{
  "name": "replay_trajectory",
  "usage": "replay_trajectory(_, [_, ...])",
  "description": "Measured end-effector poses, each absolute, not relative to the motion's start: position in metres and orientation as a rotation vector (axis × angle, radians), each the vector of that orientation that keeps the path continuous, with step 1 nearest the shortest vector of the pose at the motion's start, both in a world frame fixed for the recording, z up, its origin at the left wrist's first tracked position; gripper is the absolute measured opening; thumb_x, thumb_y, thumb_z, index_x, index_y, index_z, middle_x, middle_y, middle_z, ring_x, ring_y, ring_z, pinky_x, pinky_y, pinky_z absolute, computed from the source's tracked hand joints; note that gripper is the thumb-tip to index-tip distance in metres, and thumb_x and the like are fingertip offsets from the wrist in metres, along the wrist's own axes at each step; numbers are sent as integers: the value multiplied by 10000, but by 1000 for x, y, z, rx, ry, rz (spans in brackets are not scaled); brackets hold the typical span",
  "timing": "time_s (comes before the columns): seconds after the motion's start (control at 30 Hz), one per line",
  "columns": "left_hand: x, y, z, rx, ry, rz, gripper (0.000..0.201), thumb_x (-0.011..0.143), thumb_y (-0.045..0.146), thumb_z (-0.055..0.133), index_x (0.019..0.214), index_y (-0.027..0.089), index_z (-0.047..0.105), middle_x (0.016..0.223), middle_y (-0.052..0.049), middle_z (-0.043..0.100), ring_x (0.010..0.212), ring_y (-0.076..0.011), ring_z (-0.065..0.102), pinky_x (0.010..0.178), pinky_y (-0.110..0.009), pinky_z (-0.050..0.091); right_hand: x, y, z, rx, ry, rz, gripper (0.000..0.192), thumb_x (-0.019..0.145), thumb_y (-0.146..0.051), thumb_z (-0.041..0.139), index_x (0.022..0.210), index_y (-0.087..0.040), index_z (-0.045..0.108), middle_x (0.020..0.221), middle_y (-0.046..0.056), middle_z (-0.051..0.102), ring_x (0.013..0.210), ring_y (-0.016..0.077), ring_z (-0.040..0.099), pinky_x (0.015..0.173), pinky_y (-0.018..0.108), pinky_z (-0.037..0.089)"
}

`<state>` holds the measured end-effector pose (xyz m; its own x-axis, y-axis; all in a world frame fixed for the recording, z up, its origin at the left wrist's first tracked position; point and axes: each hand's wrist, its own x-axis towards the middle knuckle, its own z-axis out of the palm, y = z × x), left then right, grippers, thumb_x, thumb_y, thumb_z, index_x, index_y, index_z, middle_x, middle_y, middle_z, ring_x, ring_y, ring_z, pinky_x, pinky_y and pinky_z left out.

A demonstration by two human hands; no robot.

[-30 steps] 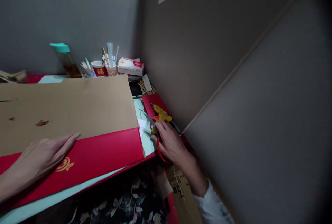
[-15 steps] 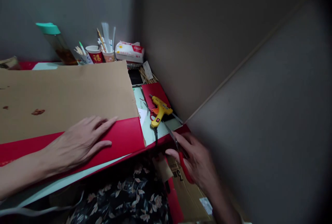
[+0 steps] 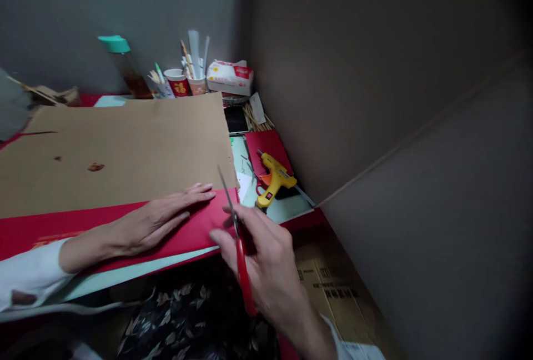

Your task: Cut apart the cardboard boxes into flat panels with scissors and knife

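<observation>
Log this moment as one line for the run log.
right hand: holds red-handled scissors, blades over red sheet | left hand: flat on red sheet | glue gun: on table

Left hand [image 3: 160, 221] flat, fingers spread — right hand [image 3: 262, 257] curled, gripping.

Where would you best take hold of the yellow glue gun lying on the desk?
Grip the yellow glue gun by its handle, which slopes toward the desk's near edge, coming from the near side; the orange trigger sits just under the body, and the nozzle end points away toward the wall.
</observation>
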<state>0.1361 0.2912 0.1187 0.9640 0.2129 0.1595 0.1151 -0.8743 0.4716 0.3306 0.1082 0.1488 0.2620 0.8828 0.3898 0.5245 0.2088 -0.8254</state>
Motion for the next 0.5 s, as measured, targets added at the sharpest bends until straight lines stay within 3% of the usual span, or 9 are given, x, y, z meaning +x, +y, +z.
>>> replay_trajectory(0.1, [139, 286, 117, 2681, 79, 611, 553, 971, 69, 396, 1493, 247, 446, 1477, -117, 574, 1364, -231, 554, 1111, -391, 509, 309, 164, 144, -1210, -1041, 740, 242, 1005, -433, 572, 1071, -211, 639, 811, 3, 696, 701, 148, 685, 703, 267, 554])
replay_trajectory(0.17, [142, 282, 117, 2747, 41, 928, 426, 931, 35, 420, 1312, 144, 578, 1267, -181, 695, 1258, -253, 624, 1019, -402, 559, 299, 190, 135, -1144, -902, 890, 305, 1005, -475, 533, 1029, -186, 627, 793, 10, 703, 623, 130, 664, 641, 248, 548])
replay_trajectory(0.2, [143, 279, 117, 2774, 56, 1041, 344, 911, 22, 432, 1186, 102, 624, 1125, -200, 727, 1108, -250, 682, 915, -380, 589, 297, 198, 131, -1142, -844, 938, 336, 996, -501, 526, 991, -180, 628, 753, 7, 698, 592, 126, 649, 609, 239, 537])
replay_trajectory(0.27, [147, 275, 118, 2847, 78, 1108, 265, 881, 18, 416, 944, 114, 655, 788, -127, 700, 735, -201, 655, 652, -322, 557, 297, 204, 123, -1172, -768, 999, 367, 930, -536, 607, 932, -170, 630, 717, 6, 692, 565, 133, 634, 539, 229, 509])
replay_trajectory(0.33, [148, 274, 120, 2925, 100, 1088, 231, 866, 54, 435, 779, 159, 621, 647, -70, 626, 599, -187, 564, 553, -319, 500, 302, 203, 116, -1298, -789, 917, 408, 908, -567, 632, 957, -162, 644, 719, 16, 704, 552, 145, 632, 513, 238, 498])
replay_trajectory(0.43, [137, 281, 121, 2992, 128, 1046, 229, 892, 87, 434, 812, 143, 641, 705, -79, 658, 676, -190, 595, 647, -315, 550, 314, 199, 111, -1450, -881, 853, 462, 887, -602, 646, 982, -151, 668, 741, 58, 742, 582, 189, 676, 531, 275, 529])
replay_trajectory(0.5, [114, 287, 122, 3000, 161, 995, 259, 924, 94, 423, 1001, 75, 669, 920, -132, 731, 918, -214, 669, 860, -315, 583, 319, 197, 109, -1509, -902, 815, 491, 872, -627, 648, 976, -148, 679, 711, 68, 749, 580, 218, 695, 518, 292, 539])
